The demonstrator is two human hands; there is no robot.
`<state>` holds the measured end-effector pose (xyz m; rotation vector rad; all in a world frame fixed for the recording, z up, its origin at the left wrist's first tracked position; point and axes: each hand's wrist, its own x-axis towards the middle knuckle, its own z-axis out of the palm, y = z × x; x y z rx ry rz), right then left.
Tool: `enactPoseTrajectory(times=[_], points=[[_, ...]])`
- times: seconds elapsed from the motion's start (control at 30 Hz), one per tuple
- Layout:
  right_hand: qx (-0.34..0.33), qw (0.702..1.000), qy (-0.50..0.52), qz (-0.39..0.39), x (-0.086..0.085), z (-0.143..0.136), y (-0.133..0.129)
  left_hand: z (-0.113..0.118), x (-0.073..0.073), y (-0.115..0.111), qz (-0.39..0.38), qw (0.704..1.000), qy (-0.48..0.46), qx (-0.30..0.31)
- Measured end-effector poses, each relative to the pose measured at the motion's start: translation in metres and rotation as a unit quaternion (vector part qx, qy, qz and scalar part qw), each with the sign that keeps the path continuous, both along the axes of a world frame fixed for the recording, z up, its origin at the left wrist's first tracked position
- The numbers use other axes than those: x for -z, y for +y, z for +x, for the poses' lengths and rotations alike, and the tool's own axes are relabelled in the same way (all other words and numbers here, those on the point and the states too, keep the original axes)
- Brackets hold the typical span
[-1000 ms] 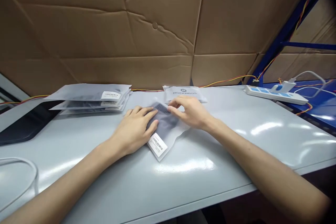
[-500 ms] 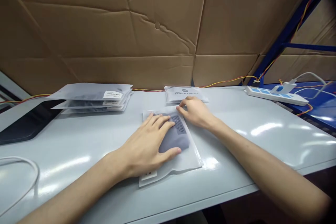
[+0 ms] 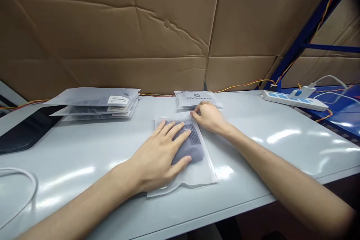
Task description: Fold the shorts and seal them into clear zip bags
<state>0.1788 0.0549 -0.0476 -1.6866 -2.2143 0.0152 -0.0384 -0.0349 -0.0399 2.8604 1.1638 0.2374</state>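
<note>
A frosted plastic bag (image 3: 201, 172) lies flat on the table, with a dark folded item (image 3: 191, 153) and a block of fine print showing through it. My left hand (image 3: 160, 153) rests on the bag, palm down with fingers spread. At the bag's top right corner my right hand (image 3: 208, 117) is closed in a pinch, thumb and forefinger together on the edge. Just beyond it lies a small stack of frosted bags (image 3: 182, 101) with ROCKBROS lettering.
Several filled bags with white labels (image 3: 92, 99) are stacked at the back left, over a dark flat device (image 3: 25, 131). A white cable (image 3: 32, 187) curls at the left edge. On the right stands a power strip (image 3: 295, 100) with plugs. Cardboard (image 3: 168, 45) backs the table.
My right hand stays pinched at the bag's top corner, with hardly any shift. My left hand stays spread on the bag. The whole view has shifted slightly.
</note>
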Motion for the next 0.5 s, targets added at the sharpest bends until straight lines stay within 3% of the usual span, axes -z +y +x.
enactPoseTrajectory(times=[0.27, 0.5], points=[[-0.039, 0.999, -0.015, -0.016, -0.008, -0.009, -0.015, 0.011, 0.004, -0.002, 0.017, 0.996, 0.018, -0.080], [-0.092, 0.993, -0.059, -0.040, -0.018, -0.019, -0.034, 0.006, 0.004, 0.005, 0.083, 0.980, 0.044, -0.173]])
